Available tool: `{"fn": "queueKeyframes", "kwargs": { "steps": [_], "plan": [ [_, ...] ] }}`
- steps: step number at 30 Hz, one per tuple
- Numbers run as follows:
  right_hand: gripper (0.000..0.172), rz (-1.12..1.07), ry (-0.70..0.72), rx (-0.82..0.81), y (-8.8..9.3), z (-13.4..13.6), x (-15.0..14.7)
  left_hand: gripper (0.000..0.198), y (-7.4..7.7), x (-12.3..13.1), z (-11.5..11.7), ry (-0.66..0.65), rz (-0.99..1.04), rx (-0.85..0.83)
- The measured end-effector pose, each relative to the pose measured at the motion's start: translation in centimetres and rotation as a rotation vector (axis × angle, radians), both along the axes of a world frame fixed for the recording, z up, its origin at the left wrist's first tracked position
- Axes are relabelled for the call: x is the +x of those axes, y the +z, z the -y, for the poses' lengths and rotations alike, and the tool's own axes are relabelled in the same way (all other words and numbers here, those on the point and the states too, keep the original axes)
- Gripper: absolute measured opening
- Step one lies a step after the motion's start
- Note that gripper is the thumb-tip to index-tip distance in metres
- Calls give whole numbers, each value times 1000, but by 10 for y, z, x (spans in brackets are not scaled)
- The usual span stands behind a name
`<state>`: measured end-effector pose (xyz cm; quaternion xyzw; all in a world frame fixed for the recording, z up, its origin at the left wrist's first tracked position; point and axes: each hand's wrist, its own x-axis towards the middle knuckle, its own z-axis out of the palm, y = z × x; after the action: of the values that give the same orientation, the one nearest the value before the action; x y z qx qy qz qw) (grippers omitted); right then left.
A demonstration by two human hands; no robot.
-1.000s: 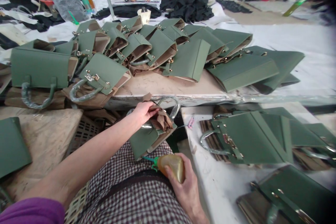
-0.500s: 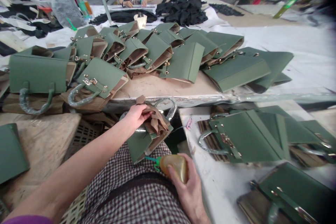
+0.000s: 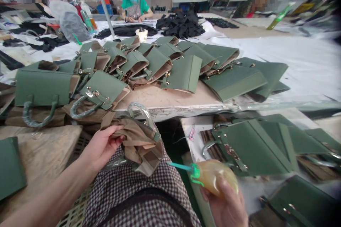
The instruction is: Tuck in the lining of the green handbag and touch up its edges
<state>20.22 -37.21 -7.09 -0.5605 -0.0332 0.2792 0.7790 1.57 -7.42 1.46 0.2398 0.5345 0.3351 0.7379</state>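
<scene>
My left hand (image 3: 108,143) pinches the brown lining of a green handbag (image 3: 147,145) that rests on my checked apron (image 3: 128,188). The bag's lining is bunched and pulled out, and one plastic-wrapped handle (image 3: 141,111) sticks up behind it. In my right hand (image 3: 226,198) is a soft squeeze bottle (image 3: 217,177) of yellowish liquid, lying on its side. Its green cap carries a thin teal nozzle (image 3: 179,166), which points left toward the bag and stays a little apart from it.
Rows of green handbags (image 3: 186,72) cover the near part of the table ahead. More green bags (image 3: 255,145) lie on the white surface at my right. A wooden board (image 3: 48,156) is at my left, above a plastic crate (image 3: 77,209). Co-workers sit across the table.
The squeeze bottle has moved right, away from the bag. My left hand has shifted left and down, turning the bag and drawing out more lining. The view has tilted up.
</scene>
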Motion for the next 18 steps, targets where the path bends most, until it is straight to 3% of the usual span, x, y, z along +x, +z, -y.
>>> {"fn": "queueKeyframes", "kwargs": {
  "steps": [7, 13, 18],
  "plan": [
    [49, 14, 45, -50, -7, 0, 5, 28, -18, -16, 24, 146, 15, -27],
    [62, 285, 197, -550, -13, 20, -4, 21, -28, -44, 40, 174, -69, -39],
    [50, 709, 345, -649, -27, 17, -20, 21, -34, -65, 51, 183, -117, -53]
  ]
}}
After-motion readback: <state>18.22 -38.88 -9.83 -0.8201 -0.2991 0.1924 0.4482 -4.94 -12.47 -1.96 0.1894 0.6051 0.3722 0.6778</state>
